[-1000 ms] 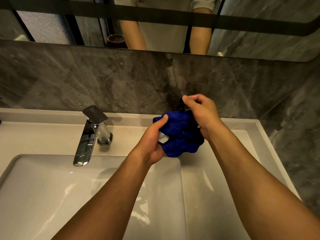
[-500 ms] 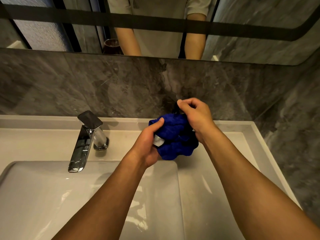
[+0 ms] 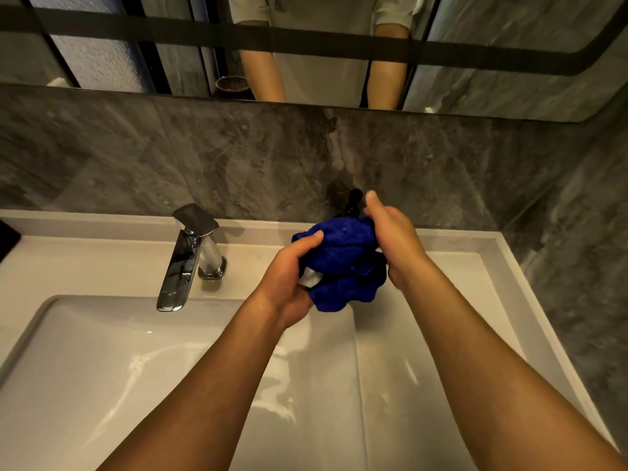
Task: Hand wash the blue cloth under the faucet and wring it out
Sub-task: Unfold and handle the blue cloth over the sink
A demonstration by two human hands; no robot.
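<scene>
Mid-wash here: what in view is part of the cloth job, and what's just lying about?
Job:
blue cloth, bunched
left hand, right hand, both gripping it
faucet
sink

Lying about:
dark bottle behind the cloth
mirror

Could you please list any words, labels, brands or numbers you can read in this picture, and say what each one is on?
No text can be read.
A small white tag on the blue cloth, beside the left hand: too small and blurred to read.
The faucet shows no brand mark.
</scene>
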